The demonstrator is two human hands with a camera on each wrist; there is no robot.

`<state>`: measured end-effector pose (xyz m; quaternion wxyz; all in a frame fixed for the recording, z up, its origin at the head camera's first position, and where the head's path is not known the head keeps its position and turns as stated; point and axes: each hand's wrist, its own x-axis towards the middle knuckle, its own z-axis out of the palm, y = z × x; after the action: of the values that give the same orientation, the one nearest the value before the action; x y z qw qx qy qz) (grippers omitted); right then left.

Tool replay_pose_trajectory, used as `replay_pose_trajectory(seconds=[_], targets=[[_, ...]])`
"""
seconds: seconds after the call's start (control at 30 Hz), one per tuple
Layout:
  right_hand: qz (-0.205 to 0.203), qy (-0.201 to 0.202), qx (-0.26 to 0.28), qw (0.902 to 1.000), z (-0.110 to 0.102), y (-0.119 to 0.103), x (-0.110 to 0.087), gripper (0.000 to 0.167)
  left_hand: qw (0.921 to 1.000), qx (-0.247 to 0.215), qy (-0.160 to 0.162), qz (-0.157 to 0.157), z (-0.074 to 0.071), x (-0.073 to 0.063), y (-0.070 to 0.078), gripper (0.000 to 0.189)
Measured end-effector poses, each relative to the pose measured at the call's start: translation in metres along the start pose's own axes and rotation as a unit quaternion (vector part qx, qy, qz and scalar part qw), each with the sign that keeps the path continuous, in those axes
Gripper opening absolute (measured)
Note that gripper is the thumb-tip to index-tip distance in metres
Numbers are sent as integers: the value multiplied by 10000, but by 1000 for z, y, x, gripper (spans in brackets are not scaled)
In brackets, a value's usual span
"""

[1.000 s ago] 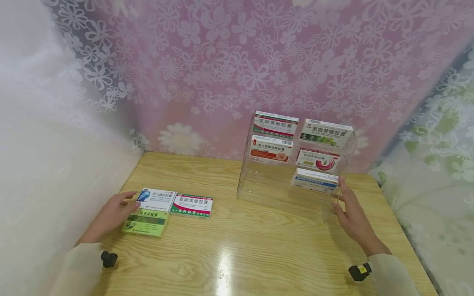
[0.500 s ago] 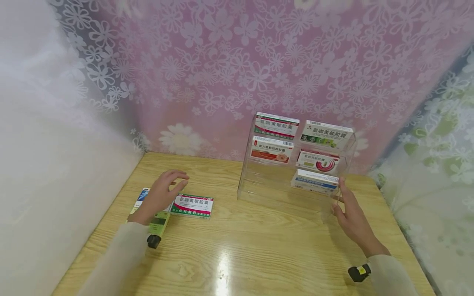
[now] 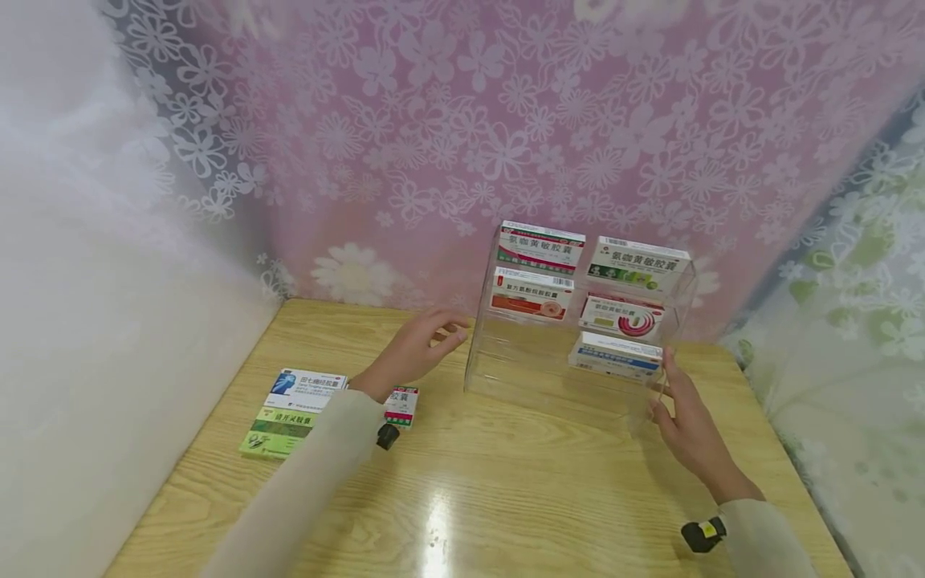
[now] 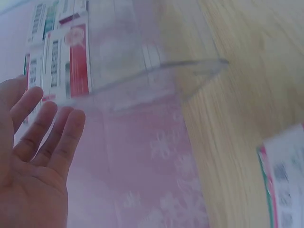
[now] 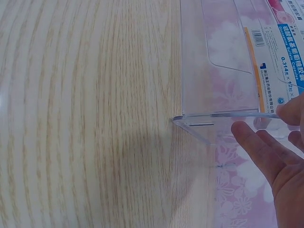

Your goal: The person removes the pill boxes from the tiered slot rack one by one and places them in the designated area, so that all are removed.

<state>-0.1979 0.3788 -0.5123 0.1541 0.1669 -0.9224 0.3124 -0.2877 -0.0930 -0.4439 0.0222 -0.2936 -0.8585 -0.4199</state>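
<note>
A clear plastic display rack (image 3: 520, 365) stands on the table with medicine boxes on its tiers. My left hand (image 3: 415, 353) is just left of the rack, fingers spread and holding nothing. In the left wrist view, its fingertips (image 4: 73, 118) overlap the rack's side near a red-and-white medicine box (image 4: 66, 64). My right hand (image 3: 686, 425) grips the rack's right side edge with fingers and thumb, beside a blue-and-white medicine box (image 3: 617, 353). In the right wrist view, the right hand's fingers (image 5: 256, 145) lie along the outside of the side wall (image 5: 228, 115).
Left on the table lie a white-and-blue box (image 3: 307, 391), a green box (image 3: 282, 429) and a red-and-green box (image 3: 401, 405), the last partly hidden by my left arm. Floral cloth (image 3: 405, 201) hangs behind the wooden table (image 3: 506, 482).
My left hand has moved right from the boxes on the table, passing over them, to the rack's left side. My right hand has stayed on the rack's right edge.
</note>
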Motion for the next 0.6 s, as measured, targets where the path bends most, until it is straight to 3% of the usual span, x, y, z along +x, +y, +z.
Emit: replay_pose_trajectory(seconds=[0.33, 0.6], targets=[[-118, 113, -114, 9998, -1, 0, 3, 101, 9972, -100, -661, 331, 44, 54, 45, 40], [-122, 50, -153, 9998, -1, 0, 0, 99, 9925, 604, -889, 580, 77, 85, 73, 44]])
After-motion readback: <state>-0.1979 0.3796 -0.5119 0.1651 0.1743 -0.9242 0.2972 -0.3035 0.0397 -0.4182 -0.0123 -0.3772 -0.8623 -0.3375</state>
